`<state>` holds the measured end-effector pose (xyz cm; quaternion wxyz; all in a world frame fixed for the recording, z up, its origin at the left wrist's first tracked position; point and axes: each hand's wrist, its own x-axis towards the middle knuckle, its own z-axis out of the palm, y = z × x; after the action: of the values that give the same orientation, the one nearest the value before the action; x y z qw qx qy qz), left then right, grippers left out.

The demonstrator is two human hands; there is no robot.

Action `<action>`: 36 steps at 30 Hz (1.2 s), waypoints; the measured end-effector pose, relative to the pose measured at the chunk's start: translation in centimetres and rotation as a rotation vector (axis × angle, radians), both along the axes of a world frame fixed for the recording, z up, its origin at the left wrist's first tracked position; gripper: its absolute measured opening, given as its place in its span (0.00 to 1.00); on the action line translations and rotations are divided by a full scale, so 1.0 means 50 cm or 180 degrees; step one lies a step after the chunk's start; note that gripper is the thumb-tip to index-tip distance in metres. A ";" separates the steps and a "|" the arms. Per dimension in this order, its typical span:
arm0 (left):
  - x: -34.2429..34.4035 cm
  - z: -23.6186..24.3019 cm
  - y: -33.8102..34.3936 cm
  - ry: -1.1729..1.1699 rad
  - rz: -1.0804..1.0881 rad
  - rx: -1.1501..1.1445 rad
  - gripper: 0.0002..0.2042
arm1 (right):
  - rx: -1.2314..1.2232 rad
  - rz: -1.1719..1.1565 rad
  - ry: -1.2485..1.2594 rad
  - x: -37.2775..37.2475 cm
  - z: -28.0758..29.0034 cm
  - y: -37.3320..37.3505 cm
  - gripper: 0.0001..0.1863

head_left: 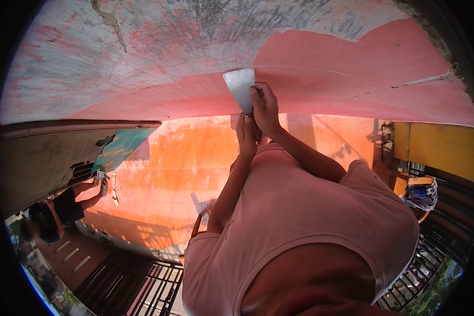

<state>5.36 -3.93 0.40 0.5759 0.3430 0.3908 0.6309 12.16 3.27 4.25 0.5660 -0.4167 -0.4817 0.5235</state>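
A putty knife (240, 87) with a wide, plain metal blade is in both my hands. My left hand (246, 135) is closed around the handle, which is mostly hidden by the fingers. Higher up, my right hand (266, 109) grips the blade's right side, thumb lying on its face. The blade's broad edge points up, at or very near the wall (326, 68). Pink paint covers the wall around the blade; above and to the left it is patchy grey with dark scraped streaks.
A crack (110, 23) runs through the upper-left wall, another line (400, 85) through the right. Below lies an orange tiled floor (179, 152). Another person (63, 210) is at the left by a door panel (47, 158). A chair with cloth (422, 194) stands right, near metal railings (155, 284).
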 end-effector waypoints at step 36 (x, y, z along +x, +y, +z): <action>-0.006 0.098 0.085 0.0611 0.0233 0.0465 0.22 | 0.0743 -0.0271 0.0215 -0.024 0.143 0.057 0.10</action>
<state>5.08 0.32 5.32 0.4859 0.4283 0.4094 0.6425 10.96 6.14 11.39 0.6482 -0.3503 -0.5019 0.4531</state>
